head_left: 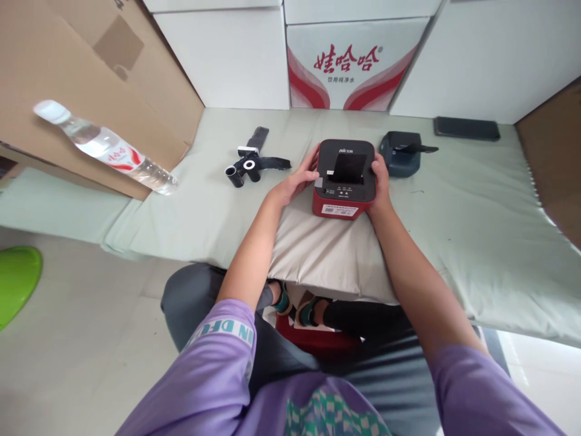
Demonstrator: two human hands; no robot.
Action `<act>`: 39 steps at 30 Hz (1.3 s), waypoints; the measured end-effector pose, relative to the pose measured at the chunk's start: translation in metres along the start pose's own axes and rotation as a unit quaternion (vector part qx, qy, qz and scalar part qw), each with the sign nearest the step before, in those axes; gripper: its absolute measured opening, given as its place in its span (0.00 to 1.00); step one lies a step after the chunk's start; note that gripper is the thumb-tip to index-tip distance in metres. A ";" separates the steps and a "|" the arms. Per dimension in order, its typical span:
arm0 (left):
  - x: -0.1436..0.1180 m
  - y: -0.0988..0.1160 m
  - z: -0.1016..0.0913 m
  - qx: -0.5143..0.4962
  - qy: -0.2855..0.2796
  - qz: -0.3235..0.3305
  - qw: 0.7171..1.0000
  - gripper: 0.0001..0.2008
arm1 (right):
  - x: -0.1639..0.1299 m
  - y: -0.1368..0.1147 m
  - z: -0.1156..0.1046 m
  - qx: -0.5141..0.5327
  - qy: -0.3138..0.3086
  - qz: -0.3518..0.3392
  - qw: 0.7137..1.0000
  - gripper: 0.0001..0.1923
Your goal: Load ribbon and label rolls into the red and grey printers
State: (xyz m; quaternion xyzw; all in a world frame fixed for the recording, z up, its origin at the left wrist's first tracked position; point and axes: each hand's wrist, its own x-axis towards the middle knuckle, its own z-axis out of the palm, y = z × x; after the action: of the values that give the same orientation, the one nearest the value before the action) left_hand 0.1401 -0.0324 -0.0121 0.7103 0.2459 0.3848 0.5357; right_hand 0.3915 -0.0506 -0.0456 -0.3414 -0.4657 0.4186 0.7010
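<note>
A small red and black label printer [345,179] stands on a beige cushion [318,248] in front of me. My left hand [297,180] grips the printer's left side, thumb on its top edge. On the printer's right side my right hand [380,181] presses against the casing. The printer's black top shows an open slot in the middle. A black ribbon roll [247,166] with its loose black strip lies to the left of my left hand.
A dark grey device [402,153] sits just right of the printer, and a black phone [466,128] lies further back right. A water bottle [106,148] leans at the left against cardboard [91,79]. White cartons [354,60] line the back. A green object [16,281] lies on the floor.
</note>
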 end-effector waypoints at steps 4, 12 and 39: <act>-0.002 -0.004 0.002 0.088 0.062 0.064 0.992 0.37 | 0.000 0.000 0.001 0.014 0.008 0.006 1.000 0.27; -0.026 0.032 0.035 0.290 0.268 0.268 0.879 0.15 | 0.000 -0.002 0.003 0.020 0.003 0.014 1.000 0.26; -0.077 0.037 0.088 0.544 0.284 0.083 0.785 0.27 | -0.004 -0.009 0.010 0.009 0.026 0.030 0.999 0.29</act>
State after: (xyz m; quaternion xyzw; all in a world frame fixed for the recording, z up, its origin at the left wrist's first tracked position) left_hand 0.1645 -0.1527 -0.0104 0.7603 0.4957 0.4144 -0.0670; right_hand 0.3841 -0.0570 -0.0355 -0.3596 -0.4329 0.4347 0.7030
